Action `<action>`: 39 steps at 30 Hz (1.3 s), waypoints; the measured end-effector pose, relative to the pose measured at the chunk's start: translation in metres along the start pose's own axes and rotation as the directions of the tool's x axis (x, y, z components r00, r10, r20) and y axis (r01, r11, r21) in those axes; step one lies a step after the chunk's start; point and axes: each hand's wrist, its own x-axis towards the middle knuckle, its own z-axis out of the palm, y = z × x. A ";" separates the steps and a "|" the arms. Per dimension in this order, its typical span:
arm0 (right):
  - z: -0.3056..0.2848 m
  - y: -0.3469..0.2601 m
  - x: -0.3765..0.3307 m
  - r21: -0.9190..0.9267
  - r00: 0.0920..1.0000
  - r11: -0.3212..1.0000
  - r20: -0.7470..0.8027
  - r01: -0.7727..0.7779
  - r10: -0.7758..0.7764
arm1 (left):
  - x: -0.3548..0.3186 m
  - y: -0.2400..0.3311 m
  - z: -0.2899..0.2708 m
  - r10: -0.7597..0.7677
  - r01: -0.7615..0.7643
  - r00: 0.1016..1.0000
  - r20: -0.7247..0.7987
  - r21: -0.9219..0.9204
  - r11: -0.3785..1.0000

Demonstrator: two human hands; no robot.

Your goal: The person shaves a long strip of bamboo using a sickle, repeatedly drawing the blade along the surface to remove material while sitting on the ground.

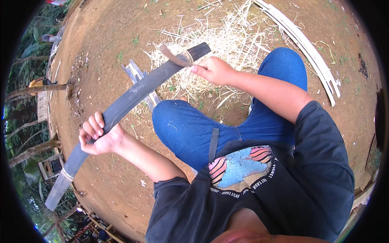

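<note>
While left hand (97, 135) grips bamboo strip (133, 95), right hand (212, 71) scrapes.

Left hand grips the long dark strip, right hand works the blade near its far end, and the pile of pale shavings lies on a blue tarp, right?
Not quite: the head view shows the shavings lying on bare dirt ground, no tarp. The left hand does grip the dark strip, the right hand working the blade.
</note>
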 end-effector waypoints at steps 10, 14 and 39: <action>0.019 -0.032 -0.009 0.116 0.996 0.990 -0.032 0.084 -0.080 | -0.002 0.017 -0.001 0.068 -0.069 0.997 -0.041 -0.019 0.997; 0.024 -0.015 -0.007 0.095 0.987 0.986 -0.093 0.140 -0.131 | -0.003 0.012 0.003 0.068 -0.069 0.996 -0.055 -0.013 0.998; 0.021 0.031 0.005 0.134 0.989 0.990 -0.134 -0.049 0.067 | -0.009 0.005 0.002 0.064 -0.062 0.992 -0.111 0.027 0.998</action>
